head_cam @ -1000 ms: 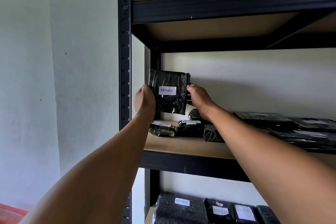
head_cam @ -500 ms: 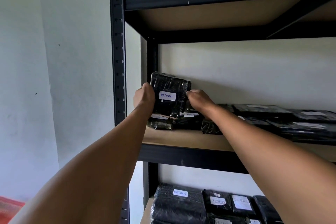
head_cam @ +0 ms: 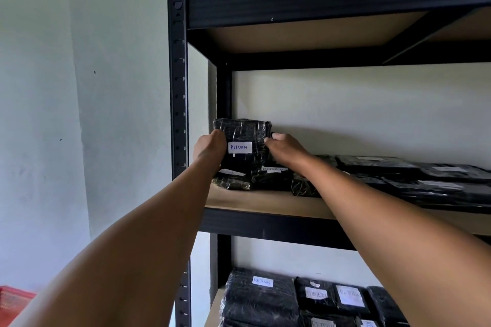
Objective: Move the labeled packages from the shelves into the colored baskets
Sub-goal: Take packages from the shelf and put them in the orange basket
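**Both hands grip a RETURN package over the middle shelf**

Fingers of the right hand curl onto the right edge of an upright black package, thumb tip pressed to its front face at about 3 o'clock from the white label, which reads RETURN. At 9 o'clock from that label the left hand wraps round the package's left edge; its fingertips are hidden behind the wrapping, so only the back of the hand and the curled knuckles show. The package stands on edge between the two hands, its lower edge at or just above a low heap of other black packages; whether it touches them cannot be told.

Those lie flat on the wooden middle shelf, near its left end. At 3 o'clock from the hands, more flat black parcels with white labels spread along the same shelf to the frame's right edge.

At 6 o'clock, the lower shelf carries a row of black bundles, one labelled RETURN, the other labels blurred. A black steel post rises at 9 o'clock from the left hand. At 7 o'clock, in the frame's bottom left corner, sits a corner of a red basket.
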A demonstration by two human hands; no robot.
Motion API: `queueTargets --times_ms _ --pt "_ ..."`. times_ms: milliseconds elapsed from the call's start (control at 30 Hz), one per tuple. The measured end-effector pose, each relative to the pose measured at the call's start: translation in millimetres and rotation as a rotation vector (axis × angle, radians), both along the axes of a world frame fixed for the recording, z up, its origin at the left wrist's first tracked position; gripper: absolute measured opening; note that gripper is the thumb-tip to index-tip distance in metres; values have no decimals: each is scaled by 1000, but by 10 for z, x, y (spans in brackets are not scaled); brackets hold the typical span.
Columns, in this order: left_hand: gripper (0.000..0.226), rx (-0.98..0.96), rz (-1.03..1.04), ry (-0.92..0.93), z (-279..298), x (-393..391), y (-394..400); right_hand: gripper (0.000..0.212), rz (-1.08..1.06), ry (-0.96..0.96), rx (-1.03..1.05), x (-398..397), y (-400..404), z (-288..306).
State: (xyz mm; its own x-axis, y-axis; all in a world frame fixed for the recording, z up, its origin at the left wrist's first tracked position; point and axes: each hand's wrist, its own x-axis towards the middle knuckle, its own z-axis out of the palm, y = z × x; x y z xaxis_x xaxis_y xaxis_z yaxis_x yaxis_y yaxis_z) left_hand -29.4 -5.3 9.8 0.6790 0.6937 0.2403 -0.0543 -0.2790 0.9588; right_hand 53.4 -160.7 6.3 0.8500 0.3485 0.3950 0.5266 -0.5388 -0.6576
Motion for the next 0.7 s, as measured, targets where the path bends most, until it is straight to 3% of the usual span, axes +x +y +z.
queueTargets --times_ms 133,300,400,567,700 --pt "27 -5 -26 -16 7 -39 -1 59 28 -17 2 -40 -17 -25" --pt "20 36 -27 19 -17 -78 -13 35 50 -6 -83 -121 -13 -39" --pt "20 92 -30 52 -30 -99 5 31 23 -32 -82 -174 -28 -36" --pt "35 330 29 330 -6 -164 -36 51 -103 -162 -124 -290 -102 -43" --pt "44 481 7 542 12 -205 -68 34 -125 -226 -118 -306 -128 -59"
